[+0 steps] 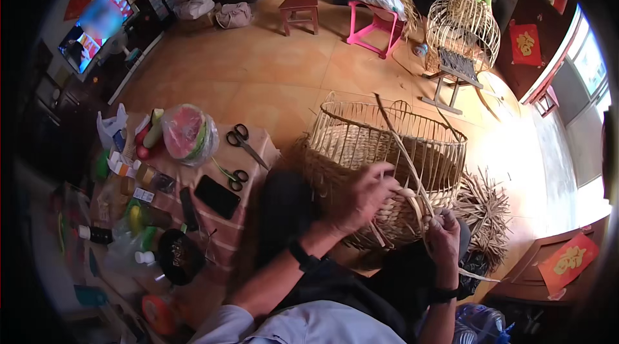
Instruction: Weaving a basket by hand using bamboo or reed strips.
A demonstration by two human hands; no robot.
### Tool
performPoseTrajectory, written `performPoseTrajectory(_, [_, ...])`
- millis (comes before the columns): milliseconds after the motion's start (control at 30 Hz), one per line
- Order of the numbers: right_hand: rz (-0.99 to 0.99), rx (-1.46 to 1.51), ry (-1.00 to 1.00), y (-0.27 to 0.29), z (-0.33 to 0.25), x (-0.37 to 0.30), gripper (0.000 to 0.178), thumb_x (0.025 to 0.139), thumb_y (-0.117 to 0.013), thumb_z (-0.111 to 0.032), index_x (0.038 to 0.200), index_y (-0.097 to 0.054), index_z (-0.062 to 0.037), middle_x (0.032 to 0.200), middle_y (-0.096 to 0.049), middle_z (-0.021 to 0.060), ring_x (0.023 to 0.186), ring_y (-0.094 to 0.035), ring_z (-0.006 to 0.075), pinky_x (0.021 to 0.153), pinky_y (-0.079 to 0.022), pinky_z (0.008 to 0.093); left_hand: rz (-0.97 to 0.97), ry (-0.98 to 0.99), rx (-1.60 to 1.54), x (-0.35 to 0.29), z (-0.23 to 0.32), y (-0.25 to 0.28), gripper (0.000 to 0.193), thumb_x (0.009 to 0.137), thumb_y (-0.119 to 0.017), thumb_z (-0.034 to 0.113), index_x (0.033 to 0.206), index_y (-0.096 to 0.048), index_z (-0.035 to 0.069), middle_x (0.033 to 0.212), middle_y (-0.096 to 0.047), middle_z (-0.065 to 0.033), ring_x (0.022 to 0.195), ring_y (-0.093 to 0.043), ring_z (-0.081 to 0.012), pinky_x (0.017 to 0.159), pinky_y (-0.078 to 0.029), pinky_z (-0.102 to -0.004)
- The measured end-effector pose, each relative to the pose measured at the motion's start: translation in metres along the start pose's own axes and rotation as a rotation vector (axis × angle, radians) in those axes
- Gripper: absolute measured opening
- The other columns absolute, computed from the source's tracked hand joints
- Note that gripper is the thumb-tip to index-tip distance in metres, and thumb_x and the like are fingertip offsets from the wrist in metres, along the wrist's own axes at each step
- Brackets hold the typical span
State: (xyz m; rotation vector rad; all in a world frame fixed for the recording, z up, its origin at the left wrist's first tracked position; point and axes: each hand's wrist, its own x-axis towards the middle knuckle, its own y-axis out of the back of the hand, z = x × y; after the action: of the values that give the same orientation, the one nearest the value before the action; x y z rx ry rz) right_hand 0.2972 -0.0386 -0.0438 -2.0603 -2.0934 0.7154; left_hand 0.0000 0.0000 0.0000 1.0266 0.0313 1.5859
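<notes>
Before my knees stands a partly woven oval basket, its lower wall of thick braided fibre and its upper ribs bare. My right hand is closed at the basket's near right side, pinching a pale, flat fibre strand. That strand rises from the fingers up across the basket, with a loop beside it. At the near rim, my left hand is raised beside the loop, fingers bent and apart, slightly blurred, with nothing visible in them. Loose fibre ends stick out from the basket below it.
Left, a cloth-covered table holds scissors, a black phone and wrapped watermelon. A fibre bundle lies right of the basket. Farther off are a pink stool, wooden chair and a person with another basket.
</notes>
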Motion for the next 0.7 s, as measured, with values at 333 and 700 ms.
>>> performPoseTrajectory(333, [0.017,0.028,0.029,-0.016,-0.001,-0.008,0.023,0.092,-0.072,0.003,0.111,-0.064,-0.0084,0.087,-0.075,0.0023,0.057,-0.053,0.0021,0.049,-0.036,0.0173,-0.171,0.113,0.032,-0.007,-0.053,0.053,0.051,0.081,-0.067,-0.010,0.128,-0.061,0.009,0.115,-0.066,-0.0133,0.110,-0.064,-0.0367,0.097,-0.053,-0.0430])
performPoseTrajectory(700, [-0.001,0.002,0.007,-0.014,-0.003,-0.008,0.023,0.092,-0.072,0.001,0.112,-0.064,-0.0074,0.087,-0.075,0.0005,0.059,-0.054,0.0006,0.051,-0.038,0.0156,-0.176,0.188,-0.054,-0.007,-0.065,0.049,0.050,0.081,-0.067,-0.012,0.126,-0.061,0.009,0.104,-0.071,-0.0127,0.097,-0.071,-0.0314,0.085,-0.056,-0.0400])
